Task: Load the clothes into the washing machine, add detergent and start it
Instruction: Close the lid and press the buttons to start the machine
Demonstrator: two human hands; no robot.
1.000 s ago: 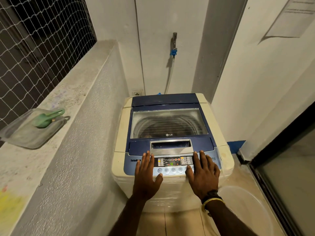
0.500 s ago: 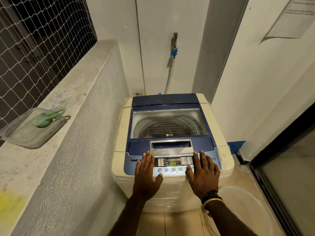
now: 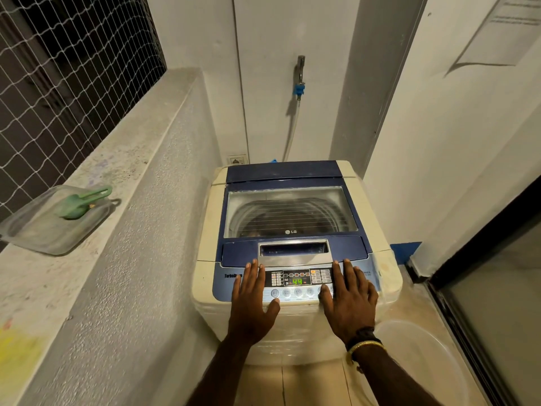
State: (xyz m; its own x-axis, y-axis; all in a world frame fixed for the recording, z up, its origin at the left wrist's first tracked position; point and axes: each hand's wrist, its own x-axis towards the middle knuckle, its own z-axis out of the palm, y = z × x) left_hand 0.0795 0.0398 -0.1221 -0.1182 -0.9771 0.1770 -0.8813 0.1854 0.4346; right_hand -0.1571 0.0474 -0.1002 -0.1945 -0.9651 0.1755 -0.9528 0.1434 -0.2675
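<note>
Ledge (image 3: 96, 171) with green scoop (image 3: 79, 205)

Warm, dim indoor light falls from above the washing machine (image 3: 295, 218); its glass lid (image 3: 289, 212) carries a pale sheen; the tap (image 3: 300, 74) behind it casts a soft leftward shadow; wide-angle bending curves walls either side; focus stays sharp.

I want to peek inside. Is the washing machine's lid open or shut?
Shut. The lid lies flat on the washing machine, and you only see the drum through its clear window.
</note>
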